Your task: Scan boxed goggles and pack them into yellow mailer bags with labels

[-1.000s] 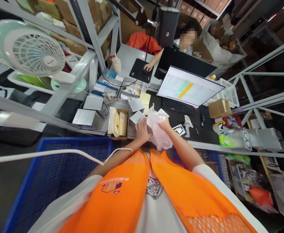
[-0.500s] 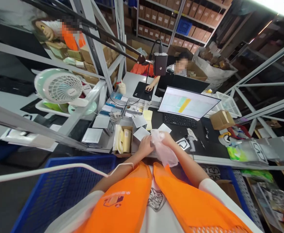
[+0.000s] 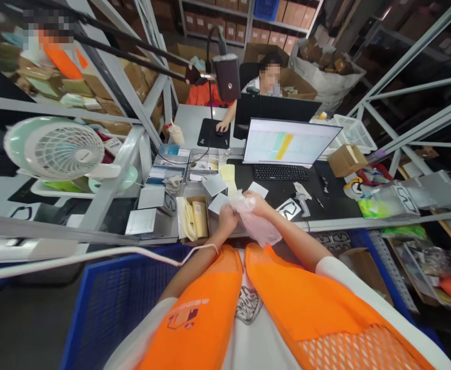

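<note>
A thin, translucent pinkish-white plastic bag point(image 3: 266, 231) hangs in front of me at the table's near edge. My right hand point(image 3: 257, 203) is closed round its crumpled upper part. On the bag's left side, my left hand point(image 3: 228, 221) is curled with its fingertips at the bag's edge; the fingertips are partly hidden. Just beyond my hands stand light grey boxes point(image 3: 215, 184), and a white card point(image 3: 258, 190) lies behind my right hand. A cardboard box point(image 3: 184, 237) holding yellowish packets point(image 3: 199, 218) is left of my left hand.
A monitor point(image 3: 259, 144) and keyboard point(image 3: 281, 172) stand ahead, with a co-worker's hand point(image 3: 222, 126) on a mouse beyond. At left are a fan point(image 3: 69, 154) and a metal post. A blue crate point(image 3: 105, 303) sits below left. A white cable point(image 3: 132, 250) crosses near my left arm.
My view has turned and shifted, so the surroundings sit differently. Both hands have risen slightly, and the left fingers are now closer against the bag. The right hand keeps its hold.
</note>
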Tool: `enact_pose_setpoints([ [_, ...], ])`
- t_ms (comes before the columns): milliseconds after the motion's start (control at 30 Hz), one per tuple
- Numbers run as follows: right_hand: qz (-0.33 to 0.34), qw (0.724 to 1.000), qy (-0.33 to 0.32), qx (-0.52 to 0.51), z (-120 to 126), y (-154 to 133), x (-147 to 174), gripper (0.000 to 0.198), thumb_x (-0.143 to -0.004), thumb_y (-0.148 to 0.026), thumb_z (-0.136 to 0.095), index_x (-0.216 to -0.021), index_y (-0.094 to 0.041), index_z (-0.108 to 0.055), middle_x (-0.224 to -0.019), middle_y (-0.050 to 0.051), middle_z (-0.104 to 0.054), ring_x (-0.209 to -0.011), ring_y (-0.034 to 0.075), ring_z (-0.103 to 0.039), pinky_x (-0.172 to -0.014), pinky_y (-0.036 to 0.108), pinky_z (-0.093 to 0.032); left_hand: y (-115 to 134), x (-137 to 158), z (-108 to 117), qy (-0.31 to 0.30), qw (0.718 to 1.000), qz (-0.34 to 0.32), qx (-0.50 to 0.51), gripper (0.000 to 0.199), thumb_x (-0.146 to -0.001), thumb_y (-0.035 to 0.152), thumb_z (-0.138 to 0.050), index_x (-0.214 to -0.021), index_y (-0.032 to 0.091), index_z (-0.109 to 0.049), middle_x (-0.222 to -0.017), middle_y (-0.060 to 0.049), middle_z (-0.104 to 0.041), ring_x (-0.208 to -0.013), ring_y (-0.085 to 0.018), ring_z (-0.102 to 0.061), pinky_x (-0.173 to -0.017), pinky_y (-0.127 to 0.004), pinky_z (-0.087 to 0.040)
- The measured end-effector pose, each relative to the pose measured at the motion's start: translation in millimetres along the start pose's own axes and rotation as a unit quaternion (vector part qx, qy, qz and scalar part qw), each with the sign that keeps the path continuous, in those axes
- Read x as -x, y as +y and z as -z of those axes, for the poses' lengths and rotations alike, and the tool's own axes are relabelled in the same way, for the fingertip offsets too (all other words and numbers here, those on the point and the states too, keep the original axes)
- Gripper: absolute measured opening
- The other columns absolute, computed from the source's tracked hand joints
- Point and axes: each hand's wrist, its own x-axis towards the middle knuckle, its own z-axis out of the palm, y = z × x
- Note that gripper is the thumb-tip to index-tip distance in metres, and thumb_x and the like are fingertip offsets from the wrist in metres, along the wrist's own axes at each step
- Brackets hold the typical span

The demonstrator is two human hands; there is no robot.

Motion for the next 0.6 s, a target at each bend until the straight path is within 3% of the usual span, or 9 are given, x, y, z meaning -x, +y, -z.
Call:
enact_pose_setpoints([
  [167,-0.057,0.997,-0.015,0.053,2,10,21,0.030,-0.080,-0.031,-0.077,-0.106,-0.018,-0.076,-0.108,0.010,-0.075,-0.103,0.025,-0.067,-0.097,0.035,-0.051,2,-8,0,0.000,1.000,-0.001,0.006,0.014,-0.087,0.017,-0.061,-0.075,0.018,-0.068,-0.088,-0.013,-0.073,-0.097,-0.031,-0.067,-0.091,-0.041,-0.050],
  [267,-0.093,0.992,-0.035,0.076,-6,14,31,0.019,-0.080,-0.030,-0.073,-0.092,-0.015,-0.075,-0.103,0.013,-0.076,-0.094,0.025,-0.068,-0.088,0.032,-0.051,9,-10,-5,0.039,0.996,0.005,0.076,0.011,-0.085,0.016,-0.063,-0.083,0.017,-0.073,-0.093,-0.012,-0.076,-0.094,-0.028,-0.069,-0.089,-0.040,-0.052],
  [400,-0.128,0.989,0.072,0.016,-10,17,31,0.012,-0.080,-0.027,-0.066,-0.076,-0.015,-0.068,-0.088,0.009,-0.074,-0.083,0.020,-0.064,-0.081,0.030,-0.049,13,-11,-7,0.092,0.984,-0.002,0.150,0.012,-0.089,0.024,-0.062,-0.085,0.017,-0.073,-0.103,-0.013,-0.076,-0.101,-0.028,-0.070,-0.095,-0.042,-0.054],
  [467,-0.127,0.984,0.119,-0.040,-6,17,29,0.016,-0.079,-0.030,-0.065,-0.071,-0.017,-0.063,-0.081,0.006,-0.070,-0.077,0.019,-0.061,-0.079,0.031,-0.049,9,-8,-5,0.102,0.977,-0.007,0.186,0.018,-0.089,0.027,-0.065,-0.100,0.017,-0.073,-0.119,-0.015,-0.073,-0.114,-0.028,-0.067,-0.101,-0.042,-0.054],
  [600,-0.100,0.971,0.160,-0.146,6,10,32,0.025,-0.078,-0.043,-0.070,-0.077,-0.019,-0.064,-0.074,0.002,-0.065,-0.073,0.018,-0.056,-0.075,0.033,-0.051,-4,3,2,0.039,0.965,0.029,0.256,0.066,-0.080,0.034,-0.077,-0.141,0.018,-0.058,-0.148,-0.018,-0.057,-0.133,-0.029,-0.058,-0.106,-0.043,-0.053],
])
